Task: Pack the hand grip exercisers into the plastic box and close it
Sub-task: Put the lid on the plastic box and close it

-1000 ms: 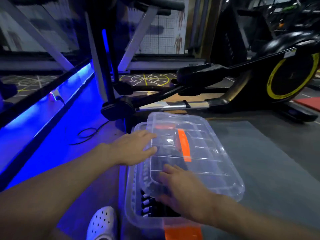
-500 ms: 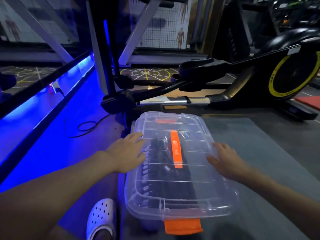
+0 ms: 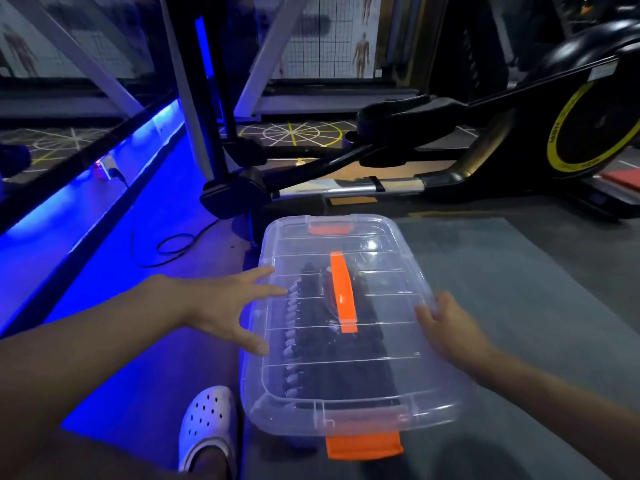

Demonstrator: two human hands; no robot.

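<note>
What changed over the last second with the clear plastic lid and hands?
The lid swung from askew to square on the transparent plastic box. The right hand moved off its top to its right edge; the left hand stayed at the left edge. Black grip exercisers remain inside.

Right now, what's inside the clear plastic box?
Seen through the lid: a row of dark hand grip exercisers, pale coils along its left side. The orange handle covers part of the row; the count and anything beneath cannot be told.
</note>
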